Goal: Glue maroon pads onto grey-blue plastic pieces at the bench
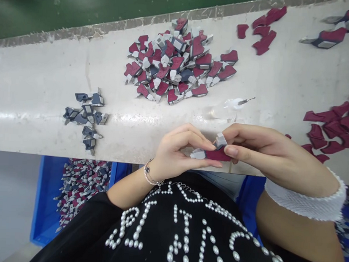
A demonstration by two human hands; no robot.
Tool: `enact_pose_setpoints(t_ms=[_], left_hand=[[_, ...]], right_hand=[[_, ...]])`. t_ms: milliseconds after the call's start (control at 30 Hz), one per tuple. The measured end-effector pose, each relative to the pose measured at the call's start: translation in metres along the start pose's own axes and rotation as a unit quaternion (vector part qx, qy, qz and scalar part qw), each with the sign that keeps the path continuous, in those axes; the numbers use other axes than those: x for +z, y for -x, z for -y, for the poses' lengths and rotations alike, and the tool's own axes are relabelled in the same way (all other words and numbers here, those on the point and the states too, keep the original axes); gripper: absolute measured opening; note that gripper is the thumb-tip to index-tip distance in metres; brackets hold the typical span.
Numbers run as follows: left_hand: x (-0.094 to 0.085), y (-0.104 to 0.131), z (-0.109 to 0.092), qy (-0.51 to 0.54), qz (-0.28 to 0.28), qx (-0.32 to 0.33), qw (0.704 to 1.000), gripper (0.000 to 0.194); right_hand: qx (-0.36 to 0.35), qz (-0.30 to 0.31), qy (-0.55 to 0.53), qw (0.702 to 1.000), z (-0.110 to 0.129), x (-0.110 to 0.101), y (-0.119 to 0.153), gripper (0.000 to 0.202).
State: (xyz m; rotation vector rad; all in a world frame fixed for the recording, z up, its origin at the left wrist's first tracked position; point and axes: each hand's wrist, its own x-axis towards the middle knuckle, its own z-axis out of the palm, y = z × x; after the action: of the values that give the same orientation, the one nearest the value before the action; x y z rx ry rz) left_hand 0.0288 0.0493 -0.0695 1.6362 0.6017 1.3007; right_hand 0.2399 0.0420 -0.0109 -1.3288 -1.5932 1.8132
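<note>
Close to the table's near edge, a small plastic part (218, 153) in maroon, dark blue and pale grey is held between both hands. My left hand (182, 146) grips its left end between thumb and fingers. On the other end, my right hand (256, 147) presses its thumb on the maroon face, fingers curled behind. Just beyond the hands lies a small clear bottle with a thin needle tip (235, 103). A large pile of similar maroon, blue and grey parts (171, 66) sits farther back on the table.
The pale table (38, 92) holds a small group of blue-grey parts (87, 114) at left. Loose maroon pieces (332, 125) lie at right, more (265, 29) at the back. A blue bin (43, 203) full of parts stands below the table's left side.
</note>
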Motion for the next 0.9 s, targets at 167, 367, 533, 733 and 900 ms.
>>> enact_pose_setpoints(t_ms=[167, 367, 533, 733, 900], left_hand=[[0.000, 0.000, 0.000, -0.020, 0.008, 0.012, 1.000, 0.033], [0.000, 0.002, -0.001, -0.056, 0.008, 0.014, 0.998, 0.026], [0.000, 0.003, 0.000, -0.081, -0.015, 0.032, 0.996, 0.027], [-0.003, 0.002, -0.002, -0.059, -0.011, 0.039, 0.997, 0.029], [-0.001, 0.005, -0.002, -0.085, -0.028, 0.076, 0.993, 0.032]], right_hand=[[-0.001, -0.003, 0.024, 1.000, 0.003, 0.000, 0.001, 0.028], [-0.017, -0.037, 0.120, 0.992, 0.011, 0.007, 0.004, 0.030], [-0.040, -0.073, 0.179, 0.980, 0.014, 0.017, 0.006, 0.029], [-0.061, -0.039, 0.153, 0.986, 0.009, 0.018, 0.012, 0.016], [-0.100, -0.060, 0.185, 0.976, 0.004, 0.020, 0.014, 0.016]])
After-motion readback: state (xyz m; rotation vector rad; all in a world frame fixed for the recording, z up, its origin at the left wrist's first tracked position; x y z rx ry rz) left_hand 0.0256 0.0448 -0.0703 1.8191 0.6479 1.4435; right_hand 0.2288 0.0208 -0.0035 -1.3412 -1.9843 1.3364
